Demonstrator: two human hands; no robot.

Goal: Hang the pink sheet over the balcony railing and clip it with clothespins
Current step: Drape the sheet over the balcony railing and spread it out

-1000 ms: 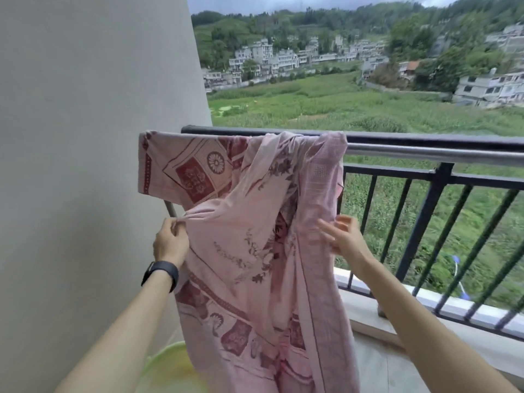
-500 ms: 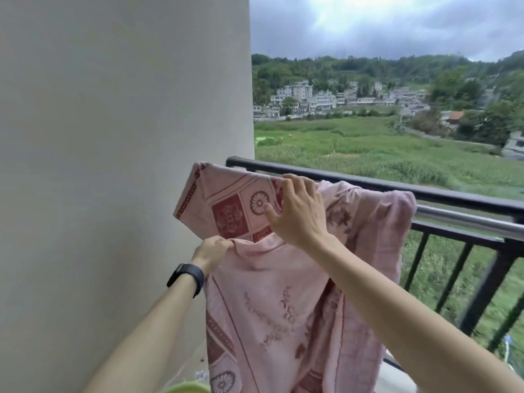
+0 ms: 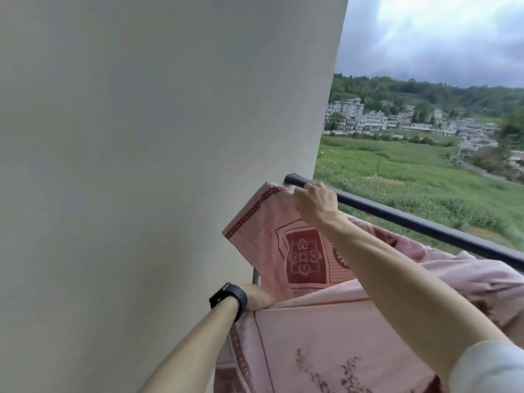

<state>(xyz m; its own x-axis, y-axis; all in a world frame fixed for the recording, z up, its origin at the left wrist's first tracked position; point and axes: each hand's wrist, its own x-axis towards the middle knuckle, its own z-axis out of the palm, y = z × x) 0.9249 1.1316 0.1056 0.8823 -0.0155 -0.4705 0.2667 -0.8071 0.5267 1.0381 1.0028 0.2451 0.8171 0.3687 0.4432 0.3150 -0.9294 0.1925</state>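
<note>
A plain off-white wall (image 3: 141, 165) closed off the left, meeting the dark metal railing bar (image 3: 411, 222). Open air lay above and beyond that bar; the draped pink patterned sheet (image 3: 326, 330) filled the room below it.

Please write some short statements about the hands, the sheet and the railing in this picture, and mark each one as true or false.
1. The right hand grips the top edge of the pink sheet close to the wall. True.
2. A clothespin is clipped on the sheet. False: no clothespin is in view.
3. A black watch sits on the wrist of the left hand. True.
4. The left hand hangs free, away from the sheet. False: it holds the sheet lower down, near the wall.
5. The dark top bar of the railing runs up to the wall. True.
</note>
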